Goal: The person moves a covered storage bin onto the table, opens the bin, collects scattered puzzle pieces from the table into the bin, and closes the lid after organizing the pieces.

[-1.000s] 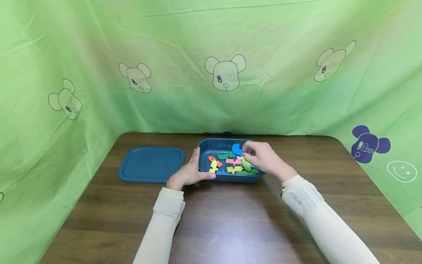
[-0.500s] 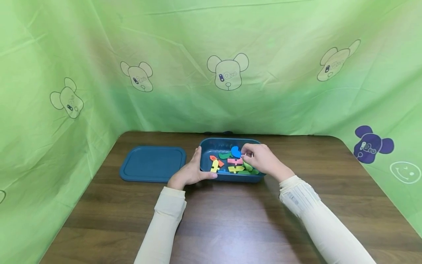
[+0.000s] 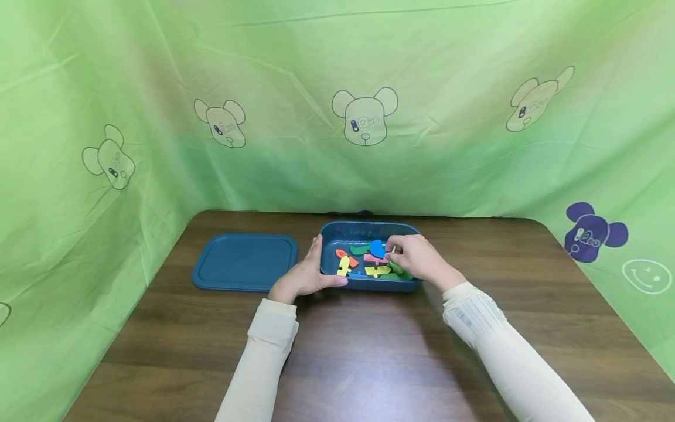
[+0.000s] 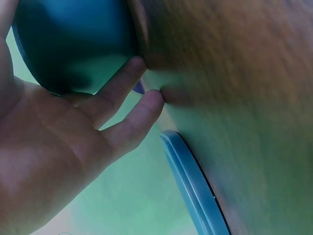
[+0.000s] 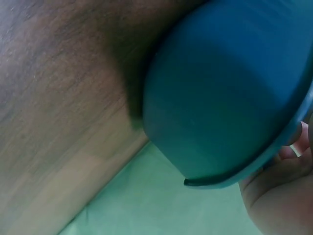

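A dark blue plastic box (image 3: 364, 224) stands lidless on the table, with several flat coloured pieces in it. My left hand (image 3: 302, 275) grips its left end, thumb along the front rim and fingers against the side. Two of those fingers (image 4: 139, 115) reach down to the tabletop in the left wrist view. My right hand (image 3: 419, 257) reaches over the right end and pinches a rounded blue piece (image 3: 377, 248) inside the box. Near it lie a pink piece (image 3: 372, 258), yellow signpost-shaped pieces (image 3: 377, 271) and green pieces (image 3: 360, 249). The box wall (image 5: 220, 103) hides the right fingertips in the right wrist view.
A blue lid (image 3: 245, 262) lies flat left of the box, close to my left wrist. The brown wooden table (image 3: 358, 351) ends at a green printed curtain (image 3: 285, 170) behind and at the sides.
My right hand has moved slightly down and left, lowering the blue piece over the pink one. A light green piece by the fingers sits lower. The left hand keeps its hold.
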Demonstrator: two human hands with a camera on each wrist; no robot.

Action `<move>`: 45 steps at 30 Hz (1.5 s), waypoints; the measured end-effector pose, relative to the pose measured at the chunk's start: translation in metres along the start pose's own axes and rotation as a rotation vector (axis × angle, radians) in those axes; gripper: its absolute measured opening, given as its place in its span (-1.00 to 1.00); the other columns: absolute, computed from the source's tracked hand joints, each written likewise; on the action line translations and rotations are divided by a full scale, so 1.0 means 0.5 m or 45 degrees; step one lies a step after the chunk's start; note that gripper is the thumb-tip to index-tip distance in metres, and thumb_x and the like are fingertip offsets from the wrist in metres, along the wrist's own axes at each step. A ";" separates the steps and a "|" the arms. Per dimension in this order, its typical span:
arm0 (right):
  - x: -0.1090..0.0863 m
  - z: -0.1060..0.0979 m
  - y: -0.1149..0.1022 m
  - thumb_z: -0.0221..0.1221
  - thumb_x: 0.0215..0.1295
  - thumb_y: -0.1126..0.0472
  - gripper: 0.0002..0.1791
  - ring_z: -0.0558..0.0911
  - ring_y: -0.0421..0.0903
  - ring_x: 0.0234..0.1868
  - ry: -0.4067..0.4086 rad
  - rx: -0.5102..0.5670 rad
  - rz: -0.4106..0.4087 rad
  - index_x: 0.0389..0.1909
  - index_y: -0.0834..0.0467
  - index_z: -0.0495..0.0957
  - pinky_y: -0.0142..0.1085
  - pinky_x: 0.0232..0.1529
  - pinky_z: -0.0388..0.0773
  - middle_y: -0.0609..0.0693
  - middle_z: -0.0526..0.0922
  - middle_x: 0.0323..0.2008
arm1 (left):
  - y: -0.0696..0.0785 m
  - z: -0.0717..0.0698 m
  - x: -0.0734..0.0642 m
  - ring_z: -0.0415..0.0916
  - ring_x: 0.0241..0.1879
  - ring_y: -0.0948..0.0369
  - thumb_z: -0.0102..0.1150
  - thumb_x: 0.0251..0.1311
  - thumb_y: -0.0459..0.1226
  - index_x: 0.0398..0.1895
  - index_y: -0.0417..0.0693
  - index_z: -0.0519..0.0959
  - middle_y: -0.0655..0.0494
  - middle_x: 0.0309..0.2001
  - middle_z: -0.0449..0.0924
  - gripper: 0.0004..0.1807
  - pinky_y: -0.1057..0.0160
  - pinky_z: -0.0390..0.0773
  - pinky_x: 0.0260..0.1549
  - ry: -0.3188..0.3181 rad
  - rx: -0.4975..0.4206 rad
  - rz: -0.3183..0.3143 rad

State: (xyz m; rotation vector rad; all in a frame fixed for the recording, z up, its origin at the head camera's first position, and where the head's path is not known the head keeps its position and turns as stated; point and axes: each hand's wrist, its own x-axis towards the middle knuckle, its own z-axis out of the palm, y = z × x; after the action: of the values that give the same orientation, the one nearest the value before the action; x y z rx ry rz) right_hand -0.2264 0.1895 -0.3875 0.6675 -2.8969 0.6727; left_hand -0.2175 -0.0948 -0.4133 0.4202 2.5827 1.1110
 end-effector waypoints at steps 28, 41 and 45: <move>-0.012 0.005 -0.137 0.32 0.34 0.25 -0.90 0.41 -0.17 -0.54 0.167 0.066 -0.061 -0.18 0.16 0.65 -0.25 -0.49 0.39 -0.15 0.47 -0.56 | -0.008 -0.032 -0.019 -0.21 0.55 -0.16 0.38 0.14 0.20 0.65 0.08 -0.38 -0.13 0.62 -0.40 0.32 -0.24 0.12 0.35 0.019 0.027 0.005; 0.025 0.081 -0.285 0.25 0.42 0.15 -0.76 0.58 -0.15 -0.25 -0.082 0.174 -0.246 -0.01 0.17 0.65 -0.23 -0.17 0.56 -0.05 0.66 -0.23 | -0.115 -0.165 -0.102 0.30 0.38 -0.09 0.16 0.44 0.01 0.49 -0.11 0.35 -0.10 0.41 0.38 -0.33 -0.13 0.31 0.29 0.179 0.272 0.175; 0.044 0.117 -0.322 0.24 0.44 0.13 -0.68 0.65 -0.07 -0.10 -0.230 0.133 -0.255 0.09 0.21 0.62 -0.19 -0.04 0.59 0.07 0.70 -0.07 | -0.176 -0.195 -0.127 0.39 0.31 -0.13 0.18 0.44 -0.09 0.38 -0.22 0.47 -0.17 0.30 0.50 -0.44 -0.15 0.36 0.24 0.245 0.419 0.213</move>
State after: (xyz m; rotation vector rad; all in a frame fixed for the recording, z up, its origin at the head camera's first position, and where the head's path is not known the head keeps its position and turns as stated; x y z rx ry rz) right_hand -0.1757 0.0252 -0.3719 1.0671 -2.9131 0.7787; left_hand -0.2096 -0.2402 -0.4044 0.6424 2.9592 0.8079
